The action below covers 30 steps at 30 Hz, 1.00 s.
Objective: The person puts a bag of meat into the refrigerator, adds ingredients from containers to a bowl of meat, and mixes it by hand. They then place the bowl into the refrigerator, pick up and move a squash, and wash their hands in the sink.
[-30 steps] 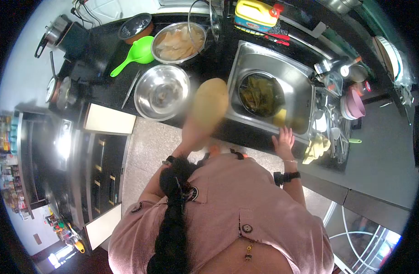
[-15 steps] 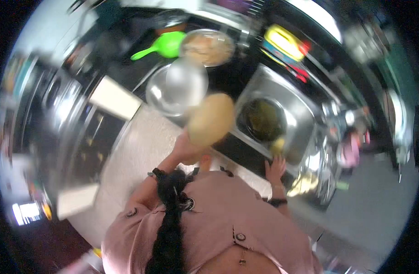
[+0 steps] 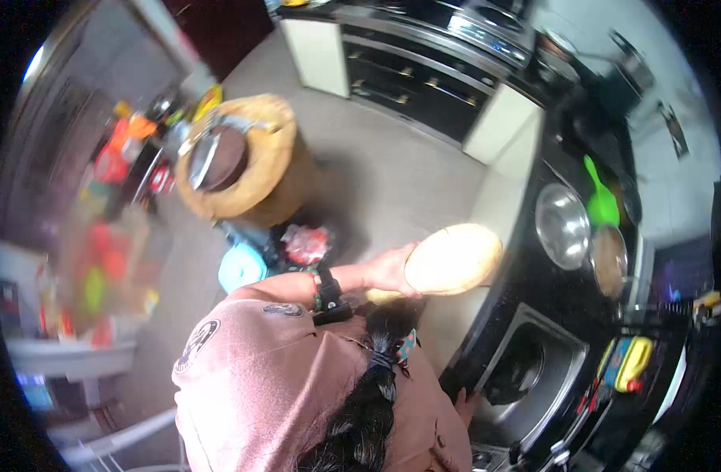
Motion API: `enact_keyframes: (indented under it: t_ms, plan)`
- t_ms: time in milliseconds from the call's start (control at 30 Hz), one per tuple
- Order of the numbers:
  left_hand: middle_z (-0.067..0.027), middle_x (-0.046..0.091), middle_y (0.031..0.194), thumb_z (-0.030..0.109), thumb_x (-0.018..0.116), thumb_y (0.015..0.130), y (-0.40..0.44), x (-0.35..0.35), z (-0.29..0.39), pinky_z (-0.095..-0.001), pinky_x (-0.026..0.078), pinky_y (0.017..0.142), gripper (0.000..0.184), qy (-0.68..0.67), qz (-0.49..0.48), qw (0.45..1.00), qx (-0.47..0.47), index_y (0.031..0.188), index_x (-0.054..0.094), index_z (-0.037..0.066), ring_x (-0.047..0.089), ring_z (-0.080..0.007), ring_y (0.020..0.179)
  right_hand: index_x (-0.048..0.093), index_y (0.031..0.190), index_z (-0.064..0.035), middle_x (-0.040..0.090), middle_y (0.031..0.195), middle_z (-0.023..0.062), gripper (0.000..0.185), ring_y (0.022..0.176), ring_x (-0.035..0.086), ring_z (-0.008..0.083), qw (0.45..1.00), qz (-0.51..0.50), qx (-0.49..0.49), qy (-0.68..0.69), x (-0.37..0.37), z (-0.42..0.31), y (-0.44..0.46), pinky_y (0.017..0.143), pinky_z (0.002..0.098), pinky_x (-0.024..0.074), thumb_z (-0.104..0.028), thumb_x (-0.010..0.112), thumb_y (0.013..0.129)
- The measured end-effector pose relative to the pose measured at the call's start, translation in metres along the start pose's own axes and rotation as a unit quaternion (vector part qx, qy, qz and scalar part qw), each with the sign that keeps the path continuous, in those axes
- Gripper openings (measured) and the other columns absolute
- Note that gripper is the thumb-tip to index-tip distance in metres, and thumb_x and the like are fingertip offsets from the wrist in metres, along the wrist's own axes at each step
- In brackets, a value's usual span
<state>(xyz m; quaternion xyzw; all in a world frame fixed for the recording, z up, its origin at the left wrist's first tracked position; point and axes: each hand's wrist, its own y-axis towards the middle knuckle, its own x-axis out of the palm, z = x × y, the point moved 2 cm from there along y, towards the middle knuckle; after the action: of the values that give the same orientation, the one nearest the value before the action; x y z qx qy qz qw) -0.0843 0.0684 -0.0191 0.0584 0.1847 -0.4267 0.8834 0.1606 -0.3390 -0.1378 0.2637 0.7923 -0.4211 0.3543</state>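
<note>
My left hand [image 3: 390,270] is closed on the near edge of a large, pale yellow oval object [image 3: 455,258], whose exact kind I cannot make out. It is held out in front of me, close to the counter's edge. Only part of my right hand [image 3: 467,405] shows past my sleeve. It lies at the counter edge beside the steel sink [image 3: 571,354], fingers stretched out, with nothing visible in it. A dark round pan [image 3: 515,370] sits inside the sink.
On the black counter are a steel bowl [image 3: 562,226], a green strainer [image 3: 603,206] and a bowl of pale food [image 3: 609,261]. A round wooden chopping block [image 3: 278,118] stands to the left, with a blue-lidded container [image 3: 242,267] on the floor. Drawers [image 3: 412,82] lie ahead.
My view has swung left, away from the sink and toward the chopping block. My left hand has carried the yellow oval object along. My right hand stays by the sink edge.
</note>
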Motion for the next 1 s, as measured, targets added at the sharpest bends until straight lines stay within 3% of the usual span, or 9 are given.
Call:
enact_keyframes:
  t_ms: [100,167,233,333,633,667,700,767,1000]
  plan:
    - [-0.0207,0.058,0.116,0.036,0.086,0.054,-0.047,-0.025,-0.011,-0.0389,0.047,0.093,0.1,0.014,0.051,0.997,-0.053,0.131,0.034,-0.001,0.059,-0.0327,0.108,0.042,0.132,0.0041,0.027,0.143,0.031,0.06,0.132,0.028,0.0449,0.989,-0.004,-0.011,-0.15,-0.053,-0.091,-0.012,0.108,0.0499,0.0271,-0.039,0.052,0.092]
    - [-0.0205,0.059,0.115,0.036,0.086,0.054,-0.088,-0.045,-0.013,-0.0389,0.047,0.093,0.101,0.013,0.09,0.993,-0.07,0.132,0.034,-0.001,0.059,-0.0324,0.107,0.054,0.117,0.0026,0.046,0.128,0.0278,0.041,0.116,0.046,0.0438,0.952,0.157,-0.242,-0.1,-0.036,-0.08,0.014,0.101,0.048,0.0363,-0.031,0.053,0.092]
    - [-0.02,0.059,0.116,0.033,0.087,0.054,-0.135,-0.06,-0.021,-0.0388,0.048,0.092,0.103,0.028,0.14,0.985,-0.097,0.133,0.032,-0.001,0.06,-0.0315,0.107,0.059,0.107,0.0032,0.06,0.108,0.0223,0.034,0.099,0.057,0.0354,0.945,0.102,-0.304,0.071,-0.024,-0.108,0.026,0.088,0.0413,0.0455,-0.026,0.056,0.091]
    - [-0.0191,0.06,0.115,0.034,0.087,0.054,-0.21,-0.074,-0.04,-0.0386,0.048,0.092,0.106,0.034,0.207,0.97,-0.118,0.136,0.029,0.001,0.06,-0.0315,0.107,0.062,0.092,0.0034,0.058,0.072,0.0111,0.021,0.062,0.051,0.0166,0.934,-0.013,-0.34,0.109,-0.007,-0.195,-0.009,0.059,0.0303,0.0435,-0.017,0.056,0.091]
    - [-0.0174,0.055,0.122,0.032,0.089,0.052,-0.477,-0.104,-0.101,-0.038,0.042,0.099,0.109,-0.08,0.407,0.882,-0.224,0.139,0.029,0.005,0.053,-0.0273,0.115,0.058,0.081,0.0036,0.059,0.067,0.0141,0.016,0.06,0.056,0.0216,0.861,-0.173,-0.476,-0.033,0.168,-0.32,-0.114,0.059,0.0351,0.0452,-0.011,0.057,0.089]
    - [-0.0174,0.054,0.125,0.03,0.09,0.052,-0.511,-0.11,-0.108,-0.038,0.039,0.102,0.111,-0.121,0.437,0.863,-0.223,0.141,0.028,0.006,0.052,-0.0269,0.118,0.056,0.079,0.0032,0.061,0.069,0.0169,0.021,0.061,0.058,0.027,0.848,-0.182,-0.496,-0.025,0.2,-0.324,-0.12,0.059,0.0376,0.0466,-0.015,0.06,0.089]
    - [-0.0171,0.053,0.126,0.044,0.089,0.052,-0.548,-0.118,-0.107,-0.0381,0.041,0.099,0.113,-0.114,0.454,0.853,-0.232,0.14,0.028,0.005,0.051,-0.0279,0.118,0.056,0.079,0.0032,0.061,0.069,0.0169,0.021,0.061,0.058,0.027,0.841,-0.189,-0.507,-0.019,0.23,-0.346,-0.142,0.059,0.0376,0.0466,-0.015,0.06,0.089]
    - [-0.0185,0.054,0.126,0.041,0.09,0.05,-0.621,-0.125,-0.128,-0.0384,0.041,0.099,0.115,-0.097,0.449,0.82,-0.343,0.139,0.029,0.004,0.052,-0.0296,0.117,0.056,0.078,0.0022,0.061,0.071,0.0193,0.027,0.062,0.059,0.0325,0.81,-0.188,-0.535,-0.152,0.267,-0.372,-0.188,0.06,0.04,0.0475,-0.022,0.062,0.088]
    - [-0.0202,0.054,0.124,0.038,0.089,0.051,-0.819,-0.134,-0.123,-0.0391,0.042,0.099,0.111,-0.088,0.59,0.71,-0.374,0.138,0.03,0.002,0.053,-0.0311,0.116,0.058,0.083,0.0012,0.063,0.079,0.0212,0.03,0.075,0.061,0.0374,0.687,-0.331,-0.623,-0.177,0.389,-0.484,-0.355,0.068,0.0436,0.048,-0.028,0.062,0.088]
